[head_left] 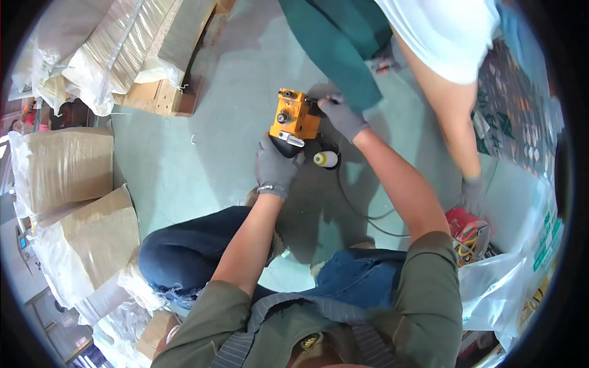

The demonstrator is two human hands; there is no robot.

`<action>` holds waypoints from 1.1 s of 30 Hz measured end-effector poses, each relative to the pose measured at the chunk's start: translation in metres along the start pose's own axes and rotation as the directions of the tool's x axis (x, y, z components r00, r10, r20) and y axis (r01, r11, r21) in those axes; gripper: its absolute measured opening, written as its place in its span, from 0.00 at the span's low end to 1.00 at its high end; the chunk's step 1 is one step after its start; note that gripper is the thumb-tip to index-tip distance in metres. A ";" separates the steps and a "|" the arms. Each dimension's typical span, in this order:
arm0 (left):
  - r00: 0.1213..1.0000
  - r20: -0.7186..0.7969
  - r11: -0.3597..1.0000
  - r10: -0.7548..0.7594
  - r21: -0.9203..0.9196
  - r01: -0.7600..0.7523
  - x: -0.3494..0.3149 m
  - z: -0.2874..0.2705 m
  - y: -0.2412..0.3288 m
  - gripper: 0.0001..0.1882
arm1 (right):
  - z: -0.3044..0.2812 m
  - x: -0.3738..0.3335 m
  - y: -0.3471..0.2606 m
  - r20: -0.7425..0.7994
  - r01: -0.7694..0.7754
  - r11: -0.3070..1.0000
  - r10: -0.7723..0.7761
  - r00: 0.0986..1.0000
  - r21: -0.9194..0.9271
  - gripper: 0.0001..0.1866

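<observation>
A yellow portable bag-sewing machine (293, 116) with black and metal parts is held just above or on the floor in front of me; I cannot tell which. My left hand (277, 164), in a grey glove, is closed round its black near end. My right hand (345, 116), also gloved, is at the machine's right side, fingers bent against a dark part there; the fingertips are partly hidden. A white thread spool (324, 159) with a yellowish end is beside the machine, near my left fingers. A dark cord (353, 205) runs from there toward the right.
A co-worker in a white shirt (451, 37) and green trousers leans in from the right, a gloved hand (473, 193) near a red container (467, 230) of cables. Wrapped stacks (73, 172) line the left; a wooden pallet (165, 98) is at upper left. Plastic sheeting (503, 288) lies right.
</observation>
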State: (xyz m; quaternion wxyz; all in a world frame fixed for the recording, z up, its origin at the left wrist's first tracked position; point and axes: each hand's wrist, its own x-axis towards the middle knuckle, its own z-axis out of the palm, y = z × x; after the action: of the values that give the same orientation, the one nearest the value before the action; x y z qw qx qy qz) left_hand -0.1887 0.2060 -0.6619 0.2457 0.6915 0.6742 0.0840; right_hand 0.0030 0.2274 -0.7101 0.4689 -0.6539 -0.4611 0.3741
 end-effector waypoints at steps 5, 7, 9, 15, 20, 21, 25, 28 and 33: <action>1.000 0.016 0.999 0.004 0.032 -0.004 0.001 0.004 -0.001 0.41 | -0.018 -0.004 -0.009 -0.082 -0.056 0.867 0.111 0.990 0.495 0.11; 1.000 -0.021 0.999 0.003 0.039 -0.003 -0.001 0.008 -0.002 0.39 | -0.017 0.005 -0.003 0.045 -0.137 0.532 0.183 0.982 0.835 0.10; 0.999 -0.020 0.998 0.026 0.051 -0.025 0.000 0.009 0.001 0.38 | -0.017 0.002 0.008 0.024 -0.137 0.457 0.244 0.969 0.879 0.09; 1.000 0.003 0.998 0.028 0.048 -0.028 0.002 0.000 0.001 0.35 | -0.006 -0.028 -0.021 0.060 -0.245 0.372 0.445 0.894 0.895 0.07; 0.999 0.018 0.999 0.048 0.023 -0.048 0.004 0.000 0.005 0.35 | -0.063 -0.055 -0.065 -0.026 -0.268 0.521 0.489 0.872 0.811 0.07; 0.998 0.027 0.997 0.064 0.035 -0.065 0.005 -0.001 0.007 0.35 | -0.074 -0.057 -0.077 -0.034 -0.260 0.517 0.490 0.871 0.816 0.07; 0.997 0.022 0.998 0.070 -0.002 -0.070 0.008 -0.002 0.000 0.34 | -0.085 -0.080 -0.128 -0.049 -0.176 0.606 0.336 0.941 0.776 0.11; 0.998 0.060 0.998 0.029 -0.053 -0.026 0.008 0.002 -0.002 0.34 | -0.084 -0.116 -0.157 -0.031 -0.154 0.733 0.232 0.972 0.662 0.11; 0.999 0.035 0.981 -0.020 -0.190 0.026 0.015 0.008 -0.013 0.34 | -0.119 -0.143 -0.127 -0.114 0.248 0.915 -0.222 0.968 0.319 0.15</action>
State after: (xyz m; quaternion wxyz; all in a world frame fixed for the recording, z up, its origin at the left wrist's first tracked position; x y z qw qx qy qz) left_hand -0.1956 0.2185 -0.6782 0.3227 0.6583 0.6668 0.1338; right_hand 0.0384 0.0762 -0.5464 0.6306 -0.5192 -0.4489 0.3622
